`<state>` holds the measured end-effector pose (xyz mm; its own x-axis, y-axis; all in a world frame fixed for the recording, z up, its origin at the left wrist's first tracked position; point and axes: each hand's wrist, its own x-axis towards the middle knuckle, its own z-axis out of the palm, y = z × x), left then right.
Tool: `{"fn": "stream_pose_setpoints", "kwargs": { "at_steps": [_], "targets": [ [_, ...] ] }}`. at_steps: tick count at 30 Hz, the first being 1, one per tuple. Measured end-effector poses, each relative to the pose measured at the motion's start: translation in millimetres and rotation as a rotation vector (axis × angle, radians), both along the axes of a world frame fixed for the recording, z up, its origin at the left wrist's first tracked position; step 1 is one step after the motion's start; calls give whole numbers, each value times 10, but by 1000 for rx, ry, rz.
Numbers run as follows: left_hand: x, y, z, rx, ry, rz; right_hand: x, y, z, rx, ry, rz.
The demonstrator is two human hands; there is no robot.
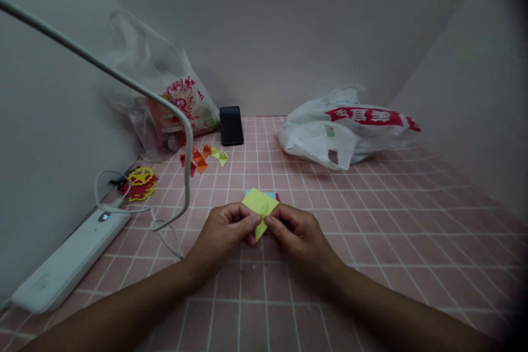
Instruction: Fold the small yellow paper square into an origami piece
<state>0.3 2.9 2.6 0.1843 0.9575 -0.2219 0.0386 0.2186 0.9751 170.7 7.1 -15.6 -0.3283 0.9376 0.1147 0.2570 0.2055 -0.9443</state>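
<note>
A yellow-green folded paper [260, 204] sat above a small stack of paper [270, 194] showing blue and red edges, all on a table [371, 242] patterned with pink square tiles and pale grid lines. Small folded pieces [203, 157] were red, orange and yellow-green, and the paper cutouts [139, 183] were red and yellow. The phone [231, 125] was black, the lamp base [68, 261] white, one plastic bag [344, 126] white with a red band, the other bag [165, 96] clear with red print
</note>
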Motion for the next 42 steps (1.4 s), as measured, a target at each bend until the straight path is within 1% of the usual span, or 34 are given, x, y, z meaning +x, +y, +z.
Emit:
{"fn": "stream_pose_setpoints", "kwargs": {
  "at_steps": [7, 11, 14, 16, 19, 23, 26, 28, 33, 39, 42],
  "targets": [
    [35, -36, -39, 17, -40, 4, -37, -51, 28, 105, -65, -55],
    [60, -92, -76, 73, -41, -1, -65, -91, -4, 143, -68, -65],
    [80, -124, -98, 130, -18, -3, -80, -117, -17, 140, -41, -50],
    [88, -132, -104, 145, 1, -18, -80, -119, -14, 109, -4, -20],
    [90, -128, -101, 143, 25, -41, -67, -93, 1, 11, 82, 22],
    [78, -116, -88, 112, 64, -56, -52, -30, 22, -179, 247, 14],
    [72, -114, -88, 77, 81, -111, -44, 4, 32, -254, 284, 17],
    [69, -108, -90, 68, 84, -135, -35, 14, 33, -279, 265, 7],
    [53, -62, -87, 71, 83, -130, -17, 24, 14, -332, 287, 9],
    [16, -37, -88, 97, 107, -132, -15, 48, 17, -331, 279, 59],
    [13, -34, -81, 90, 76, -134, -19, 50, 21, -343, 273, 60]
  ]
}}
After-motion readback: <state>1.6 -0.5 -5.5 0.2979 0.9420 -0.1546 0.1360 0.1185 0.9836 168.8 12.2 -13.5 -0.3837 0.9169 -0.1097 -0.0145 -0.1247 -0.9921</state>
